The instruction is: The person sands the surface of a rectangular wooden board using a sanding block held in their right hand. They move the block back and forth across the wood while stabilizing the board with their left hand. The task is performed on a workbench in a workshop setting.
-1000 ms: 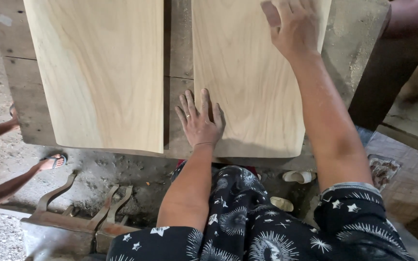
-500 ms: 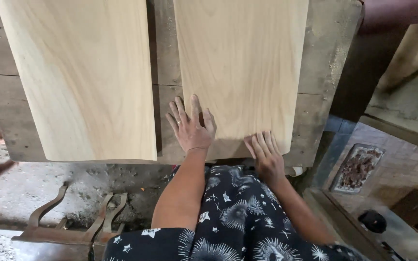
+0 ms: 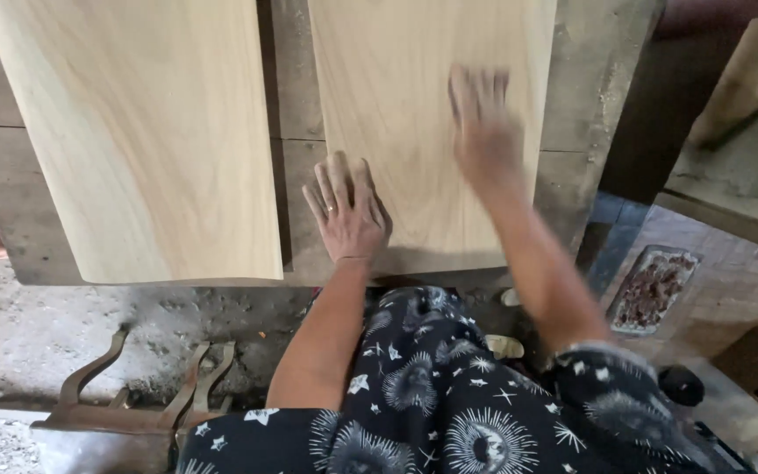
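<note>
Two pale wooden boards lie side by side on a rough workbench (image 3: 296,105), a narrow gap between them. The left hand (image 3: 348,215) rests flat with fingers spread on the near left corner of the right board (image 3: 405,96), partly over the gap (a ring shows on one finger). The right hand (image 3: 482,132), blurred, lies open and flat on the same board, grasping nothing. The left board (image 3: 133,132) is untouched. Curved metal pieces (image 3: 160,386) lie on the floor below.

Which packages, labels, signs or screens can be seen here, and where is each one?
None can be seen: only two pale wooden boards, one on the left and one under both hands, lying on a worn workbench.
</note>
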